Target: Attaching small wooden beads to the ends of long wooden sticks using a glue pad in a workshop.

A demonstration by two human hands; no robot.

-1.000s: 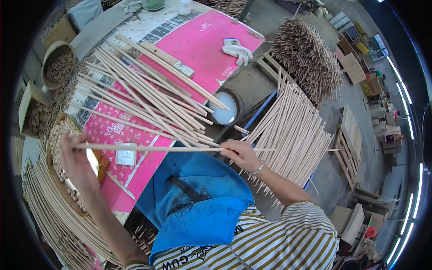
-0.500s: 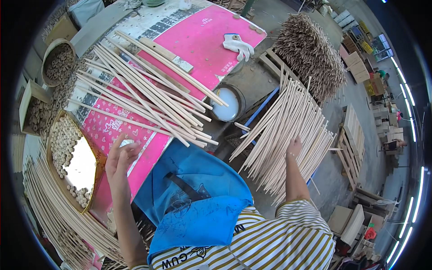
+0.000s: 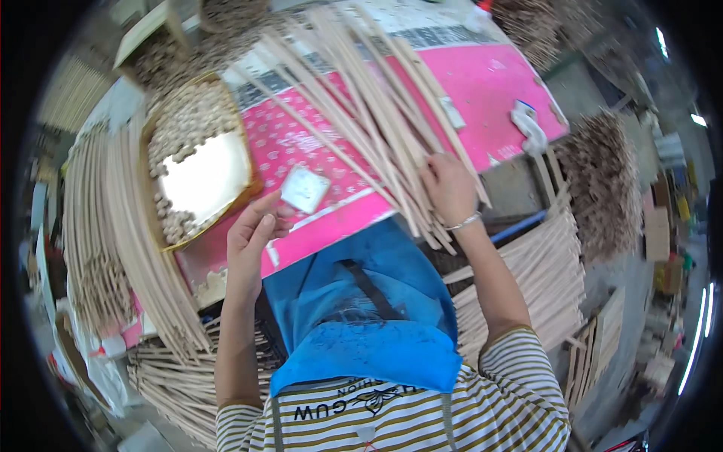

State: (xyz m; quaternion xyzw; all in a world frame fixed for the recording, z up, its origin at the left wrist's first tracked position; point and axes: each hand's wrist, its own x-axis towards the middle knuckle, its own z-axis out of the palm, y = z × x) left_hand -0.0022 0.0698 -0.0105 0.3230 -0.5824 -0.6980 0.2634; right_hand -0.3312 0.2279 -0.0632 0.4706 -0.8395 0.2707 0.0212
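Note:
My right hand (image 3: 450,190) is over a loose pile of pale wooden sticks (image 3: 376,113) on the pink table, its fingers bent down around a stick near the pile's right side. The exact grip is partly hidden and blurred. My left hand (image 3: 256,230) hovers by the table's front edge, thumb and fingers apart, with nothing visible in it. Just beyond its fingertips, a white square pad or block (image 3: 305,188) lies on the pink cover (image 3: 346,215). A yellow-edged tray (image 3: 245,151) of small round wooden pieces (image 3: 192,117) stands left of that hand.
Long stick bundles (image 3: 135,233) line the left side, with more sticks (image 3: 196,384) below. Another stick stack (image 3: 527,271) lies to the right. A white glove (image 3: 529,128) rests at the table's right end. Behind it rises a brown-tipped heap (image 3: 602,181). A blue apron (image 3: 361,301) covers my front.
My right hand has moved left from the right-hand stick stack to the sticks on the table. The view has turned right to left, bringing the white square into sight.

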